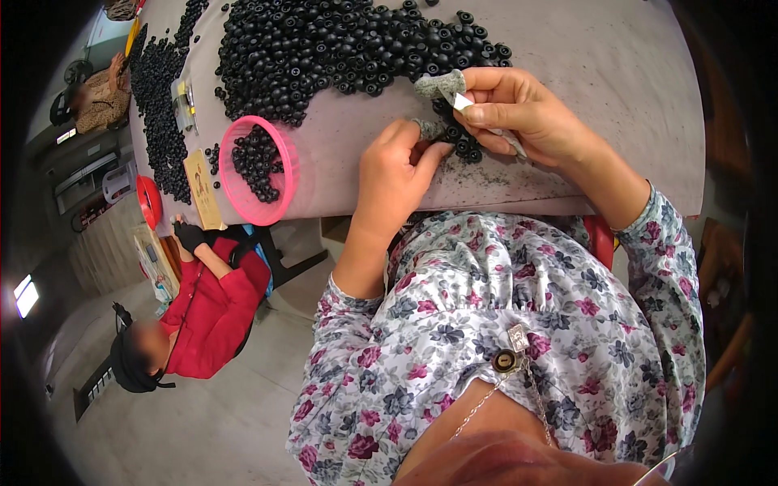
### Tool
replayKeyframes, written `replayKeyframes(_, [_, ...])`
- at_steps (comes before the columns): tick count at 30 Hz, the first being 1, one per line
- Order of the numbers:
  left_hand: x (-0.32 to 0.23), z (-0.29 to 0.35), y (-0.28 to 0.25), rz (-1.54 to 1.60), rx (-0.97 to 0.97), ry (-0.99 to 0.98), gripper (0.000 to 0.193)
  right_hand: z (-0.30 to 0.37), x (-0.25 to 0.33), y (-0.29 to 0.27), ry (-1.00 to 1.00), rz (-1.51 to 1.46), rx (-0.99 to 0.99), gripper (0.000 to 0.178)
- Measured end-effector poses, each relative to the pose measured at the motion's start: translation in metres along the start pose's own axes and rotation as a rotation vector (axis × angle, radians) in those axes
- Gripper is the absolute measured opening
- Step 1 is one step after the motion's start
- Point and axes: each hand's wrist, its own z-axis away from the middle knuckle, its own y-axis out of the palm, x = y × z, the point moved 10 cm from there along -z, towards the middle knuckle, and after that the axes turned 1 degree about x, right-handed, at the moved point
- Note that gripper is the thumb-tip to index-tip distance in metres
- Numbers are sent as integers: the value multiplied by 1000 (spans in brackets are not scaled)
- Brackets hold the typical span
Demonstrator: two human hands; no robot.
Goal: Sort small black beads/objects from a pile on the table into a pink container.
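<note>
My left hand (397, 170) is curled over the table, thumb and index finger pinched at a small black round part (451, 132). A grey fabric sleeve covers its index fingertip. Close beside it on the right, my right hand (527, 113) grips a small knife-like tool (463, 102); a flat white tip shows by the thumb and a pale end comes out below the fingers. A similar grey sleeve is on the right index finger. Between the hands lie several loose black parts (468, 150), partly hidden by the fingers.
Beyond my hands a large pile of black round parts (324, 57) spreads over the cloth-covered table (600, 49). A pink basket (293, 174) holding more stands left, near cardboard (203, 190). A person in red (215, 316) sits at left; another person (105, 97) is farther off.
</note>
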Motion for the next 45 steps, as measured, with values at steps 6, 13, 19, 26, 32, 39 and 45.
replayKeyframes(6, [15, 11, -2, 74, -32, -105, 19, 3, -1, 5, 45, 170, 8, 12])
replayKeyframes(13, [45, 16, 16, 1331, 5, -418, 14, 8, 4, 23, 26, 440, 103, 52])
replayKeyframes(19, [35, 22, 49, 1716, 147, -595, 24, 8, 3, 27, -67, 518, 117, 55])
replayKeyframes(26, [24, 23, 54, 1710, 254, -594, 25, 9, 4, 28, -50, 489, 115, 52])
replayKeyframes(32, [28, 27, 54, 1727, 266, -589, 22, 8, -2, 28, -3, 314, 136, 49])
replayKeyframes(39, [21, 25, 51, 1740, 307, -475, 22, 7, -3, 28, 29, 279, 131, 45])
replayKeyframes(45, [18, 23, 48, 1717, 270, -427, 23, 8, -7, 25, 99, 268, 119, 42])
